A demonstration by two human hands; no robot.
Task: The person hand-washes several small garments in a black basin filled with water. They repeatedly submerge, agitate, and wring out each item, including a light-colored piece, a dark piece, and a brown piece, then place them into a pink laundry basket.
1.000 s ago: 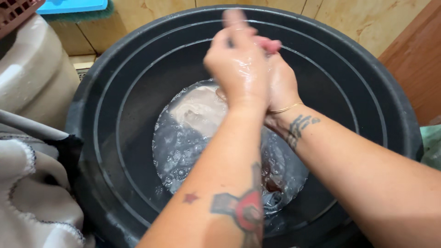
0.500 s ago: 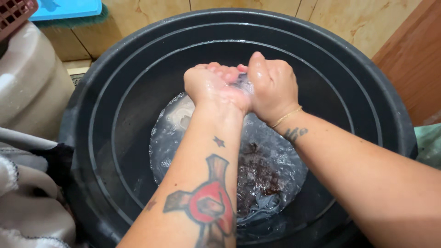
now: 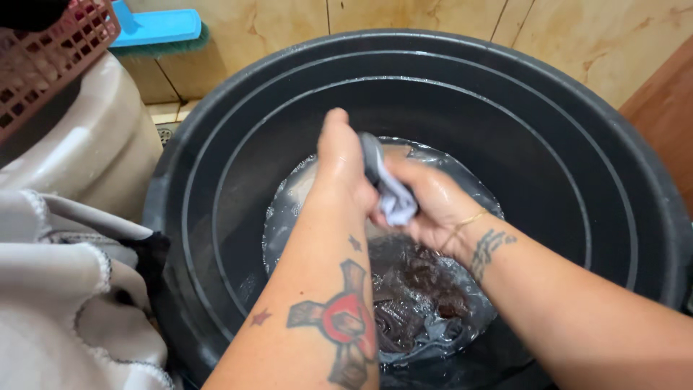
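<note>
Both hands have dropped lower and nearer the water than half a second ago, and the camera has shifted so more of the pink basket shows. Left hand (image 3: 341,170) and right hand (image 3: 433,206) meet over the middle of the black tub (image 3: 577,144), both wet. Between them is a small pale grey cloth (image 3: 390,191), wrung into a twisted wad, held just above the water. Left fingers are curled away from the camera and mostly hidden behind the back of the hand; they look closed on the upper end of the cloth. Right fingers are wrapped under its lower end, tips out of sight. How much cloth hangs below the hands is hidden.

Tub: round, black plastic, stepped concentric rings down the wall, right rim cut off by the frame. It holds shallow soapy water (image 3: 289,217) with bubbles, and a dark brownish garment (image 3: 415,296) soaking, crumpled, hard to make out; a pale patch lies under the water near the left hand.

Left edge: a whitish fabric with stitched edge (image 3: 65,289), cut off, draped over a beige rounded container (image 3: 101,144). Pink lattice plastic basket (image 3: 43,58) at top left, partly out of frame. A blue-backed scrub brush (image 3: 155,32) lies against the tan tiled wall (image 3: 577,36).
</note>
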